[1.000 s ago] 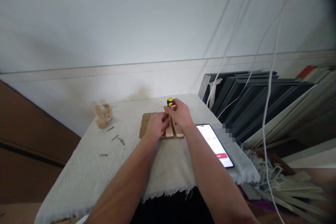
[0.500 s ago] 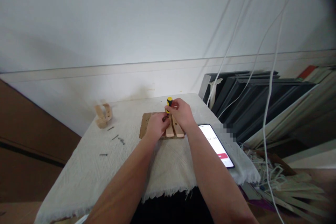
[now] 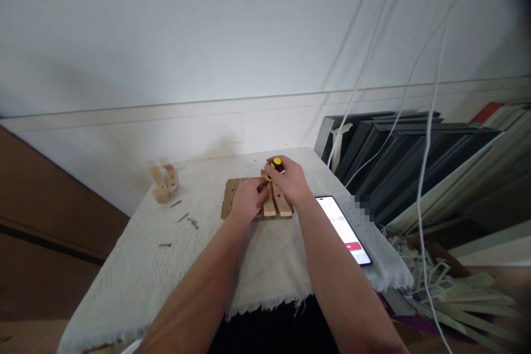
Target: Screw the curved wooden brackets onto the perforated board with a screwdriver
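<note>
A small wooden slatted board (image 3: pixel 233 197) lies on the white cloth (image 3: pixel 174 265) covering the table. My right hand (image 3: pixel 290 181) is closed around a yellow-and-black screwdriver (image 3: pixel 275 165) whose handle sticks out above the fingers, tip down at the board. My left hand (image 3: pixel 246 201) rests on the board beside it, fingers pinched on something small and dark near the tip. I cannot make out what that is.
Several dark screws (image 3: pixel 187 220) lie scattered on the cloth to the left. A curved wooden piece (image 3: pixel 163 183) stands at the far left. A lit phone (image 3: pixel 344 228) lies at the right. Dark panels (image 3: pixel 398 155) lean by the table, with white cables (image 3: pixel 425 138) hanging.
The screwdriver handle has tipped to the right and lower within my right hand. My left hand stays on the board.
</note>
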The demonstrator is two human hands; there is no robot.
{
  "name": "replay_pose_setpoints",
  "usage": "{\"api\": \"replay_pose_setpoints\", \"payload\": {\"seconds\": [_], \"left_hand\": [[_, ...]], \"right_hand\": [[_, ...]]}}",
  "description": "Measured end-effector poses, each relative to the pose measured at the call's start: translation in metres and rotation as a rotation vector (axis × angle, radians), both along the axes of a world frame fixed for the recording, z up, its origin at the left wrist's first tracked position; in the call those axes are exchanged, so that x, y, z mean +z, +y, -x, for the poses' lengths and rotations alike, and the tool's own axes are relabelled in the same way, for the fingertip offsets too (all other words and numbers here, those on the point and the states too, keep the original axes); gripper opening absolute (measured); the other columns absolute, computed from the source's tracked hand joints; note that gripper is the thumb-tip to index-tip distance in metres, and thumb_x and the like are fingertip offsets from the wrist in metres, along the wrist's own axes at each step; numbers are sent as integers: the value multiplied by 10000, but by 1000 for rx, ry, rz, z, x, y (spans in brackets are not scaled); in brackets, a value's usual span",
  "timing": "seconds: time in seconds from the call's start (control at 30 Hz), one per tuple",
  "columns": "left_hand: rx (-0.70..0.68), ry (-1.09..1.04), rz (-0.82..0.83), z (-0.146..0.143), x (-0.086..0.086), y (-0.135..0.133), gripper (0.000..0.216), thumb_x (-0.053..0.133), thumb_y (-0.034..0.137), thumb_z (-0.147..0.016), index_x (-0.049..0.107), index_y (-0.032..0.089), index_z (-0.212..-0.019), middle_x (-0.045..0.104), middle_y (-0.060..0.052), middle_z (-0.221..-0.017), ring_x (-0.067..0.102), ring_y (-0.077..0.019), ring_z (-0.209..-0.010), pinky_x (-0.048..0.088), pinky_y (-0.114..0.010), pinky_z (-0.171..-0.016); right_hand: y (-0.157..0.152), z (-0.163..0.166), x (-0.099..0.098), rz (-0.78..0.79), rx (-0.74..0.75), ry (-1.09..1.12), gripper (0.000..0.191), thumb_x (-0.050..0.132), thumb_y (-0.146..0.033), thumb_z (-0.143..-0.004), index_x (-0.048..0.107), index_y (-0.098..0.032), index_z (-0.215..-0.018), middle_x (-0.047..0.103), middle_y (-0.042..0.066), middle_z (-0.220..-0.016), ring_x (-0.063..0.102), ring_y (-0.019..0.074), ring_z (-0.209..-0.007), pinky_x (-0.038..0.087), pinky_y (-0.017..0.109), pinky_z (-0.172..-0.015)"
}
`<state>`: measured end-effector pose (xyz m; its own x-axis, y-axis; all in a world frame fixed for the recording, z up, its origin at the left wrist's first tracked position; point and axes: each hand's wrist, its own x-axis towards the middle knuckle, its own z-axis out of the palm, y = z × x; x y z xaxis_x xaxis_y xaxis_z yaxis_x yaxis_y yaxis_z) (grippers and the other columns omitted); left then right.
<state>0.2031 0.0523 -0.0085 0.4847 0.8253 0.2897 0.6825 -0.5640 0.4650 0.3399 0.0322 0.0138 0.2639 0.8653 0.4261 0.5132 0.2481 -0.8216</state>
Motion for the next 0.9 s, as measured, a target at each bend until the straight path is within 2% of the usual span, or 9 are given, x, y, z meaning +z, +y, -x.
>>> {"api": "replay_pose_setpoints", "payload": {"seconds": [0.2, 0.33, 0.4, 0.57, 0.73, 0.9], "left_hand": [[48, 34, -24, -1, -4, 2, 234, 486, 260, -820, 698, 163, -799, 687, -67, -787, 570, -178, -713, 342, -271, -626], [25, 17, -35, 0, -6, 3, 228, 487, 249, -818, 702, 172, -821, 697, -65, -818, 583, -183, -746, 355, -270, -644], [12, 8, -35, 0, -7, 4, 236, 482, 251, -824, 706, 178, -848, 704, -62, -837, 589, -183, -758, 359, -267, -649], [13, 7, -22, 0, -6, 3, 243, 479, 257, -832, 705, 166, -838, 706, -65, -826, 592, -179, -741, 359, -261, -634], [10, 2, -40, 0, -6, 2, 235, 485, 250, -826, 706, 171, -823, 702, -58, -798, 587, -179, -722, 354, -265, -618], [22, 8, -42, 0, -6, 3, 245, 477, 260, -834, 707, 174, -840, 709, -66, -839, 594, -185, -757, 365, -265, -644]], "right_hand": [[6, 0, -6, 52, 114, 48, 185, 627, -321, -742, 654, -191, -871, 672, 4, -768, 608, 146, -677, 471, 287, -667], [10, 1, -8, 67, -70, 46, 259, 714, -385, -671, 578, -195, -783, 651, 13, -741, 608, 167, -680, 473, 307, -653], [10, 1, -7, 58, -91, 41, 279, 714, -401, -671, 570, -195, -792, 646, 11, -735, 605, 167, -673, 469, 306, -649], [6, 1, -5, 20, 42, 19, 202, 594, -375, -780, 639, -199, -869, 681, 10, -796, 607, 150, -680, 465, 297, -682], [5, -1, -5, 7, 83, 1, 208, 574, -273, -772, 664, -197, -944, 689, 10, -835, 613, 154, -704, 470, 295, -705], [8, 0, -7, 37, 118, 30, 176, 585, -287, -783, 645, -203, -926, 704, 24, -903, 634, 156, -751, 487, 304, -728]]}}
